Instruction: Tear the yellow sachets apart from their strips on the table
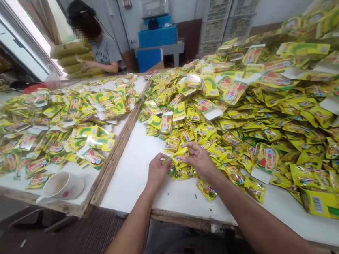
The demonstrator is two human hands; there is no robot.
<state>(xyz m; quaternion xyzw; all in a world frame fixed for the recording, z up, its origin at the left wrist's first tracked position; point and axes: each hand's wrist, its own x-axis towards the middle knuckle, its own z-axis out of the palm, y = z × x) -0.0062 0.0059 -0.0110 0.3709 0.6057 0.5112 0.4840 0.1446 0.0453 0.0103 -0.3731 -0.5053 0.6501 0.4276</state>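
Near the front of the white table (126, 176), both hands meet at a small glossy yellow packet (180, 158). My left hand (158, 172) has its fingers closed in a pinch at the packet's left end. My right hand (203, 164) grips the right end between thumb and fingers, its other fingers partly bent. Under and around the hands lie more of these yellow packets (206, 190), printed with colourful lettering. Flat yellow cartons with white flaps and a red fruit picture, such as one carton (266, 157), lie among the packets to the right.
A large heap of packets and cartons (278, 110) rises on the right. Past a wooden strip (119, 143), more cartons (72, 109) cover the left table, with a white cup (61, 186) at its front edge. Another person (107, 52) works across it, beside stacked sacks (74, 58).
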